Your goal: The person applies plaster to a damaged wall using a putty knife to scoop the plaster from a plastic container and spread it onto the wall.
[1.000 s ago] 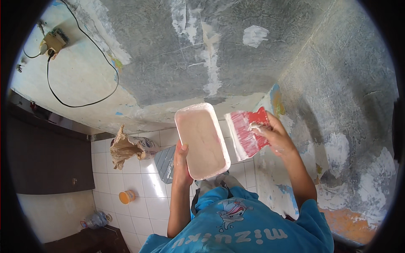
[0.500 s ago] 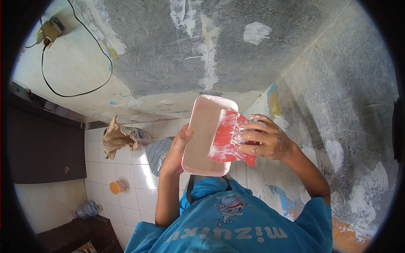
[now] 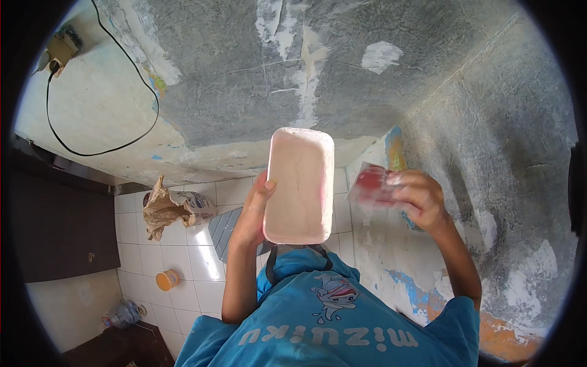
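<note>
In the middle, my left hand [image 3: 252,211] grips the left side of a pale pink rectangular tub [image 3: 299,183], its thumb over the rim. A smooth layer of whitish filler paste lies in the tub, and dried paste crusts its rim. To the right of the tub and apart from it, my right hand [image 3: 419,196] is closed on a red putty spreader [image 3: 370,183], blurred by motion. White smears show on the spreader and on my fingers.
A grey wall [image 3: 232,79] with white filler patches rises ahead, and another [image 3: 501,147] stands close on the right. On the tiled floor [image 3: 202,293] at left are an opened paper sack [image 3: 165,208], a small orange tub [image 3: 166,281] and a plastic bottle [image 3: 125,314]. A black cable [image 3: 110,150] hangs from a socket.
My right hand has drawn the spreader out of the tub, off to the right toward the right-hand wall. The tub, still in my left hand, now sits more upright in view.
</note>
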A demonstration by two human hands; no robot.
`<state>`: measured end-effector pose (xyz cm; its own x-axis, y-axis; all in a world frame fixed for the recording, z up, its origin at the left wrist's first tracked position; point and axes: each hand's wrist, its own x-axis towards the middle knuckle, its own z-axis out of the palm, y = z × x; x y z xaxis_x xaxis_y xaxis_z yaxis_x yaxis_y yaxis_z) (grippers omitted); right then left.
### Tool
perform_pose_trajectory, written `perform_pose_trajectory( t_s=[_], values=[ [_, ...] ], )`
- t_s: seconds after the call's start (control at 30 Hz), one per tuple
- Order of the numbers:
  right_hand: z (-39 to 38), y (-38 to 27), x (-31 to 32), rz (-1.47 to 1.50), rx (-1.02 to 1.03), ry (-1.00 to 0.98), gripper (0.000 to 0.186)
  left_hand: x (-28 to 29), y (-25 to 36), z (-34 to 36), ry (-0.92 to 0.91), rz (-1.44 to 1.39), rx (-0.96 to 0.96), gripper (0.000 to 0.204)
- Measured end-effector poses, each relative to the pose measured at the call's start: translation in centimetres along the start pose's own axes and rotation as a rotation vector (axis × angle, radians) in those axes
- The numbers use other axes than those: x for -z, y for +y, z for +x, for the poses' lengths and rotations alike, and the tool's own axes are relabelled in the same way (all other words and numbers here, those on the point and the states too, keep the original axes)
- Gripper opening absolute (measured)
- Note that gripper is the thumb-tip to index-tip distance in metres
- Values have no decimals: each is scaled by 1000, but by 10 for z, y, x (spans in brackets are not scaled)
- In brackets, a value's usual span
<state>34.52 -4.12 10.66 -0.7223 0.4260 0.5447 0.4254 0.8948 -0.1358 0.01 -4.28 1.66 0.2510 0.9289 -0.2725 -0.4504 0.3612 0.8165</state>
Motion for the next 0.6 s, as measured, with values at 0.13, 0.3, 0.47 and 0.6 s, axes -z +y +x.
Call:
perform_pose_trajectory(
  t_s=[0.13, 0.3, 0.47, 0.6],
  values=[
    [15, -22, -18, 462, -844, 423, 28, -12, 7, 5, 23, -30, -28, 83],
    [87, -20, 3, 515, -946, 294, 29, -15, -8, 12, 79, 119, -117, 85],
    [120, 10, 12, 305, -883, -37, 32, -28, -14, 17, 100, 173, -173, 86],
    [145, 9, 9, 87, -936, -317, 30, -42, -13, 17, 111, 166, -203, 90]
  ],
)
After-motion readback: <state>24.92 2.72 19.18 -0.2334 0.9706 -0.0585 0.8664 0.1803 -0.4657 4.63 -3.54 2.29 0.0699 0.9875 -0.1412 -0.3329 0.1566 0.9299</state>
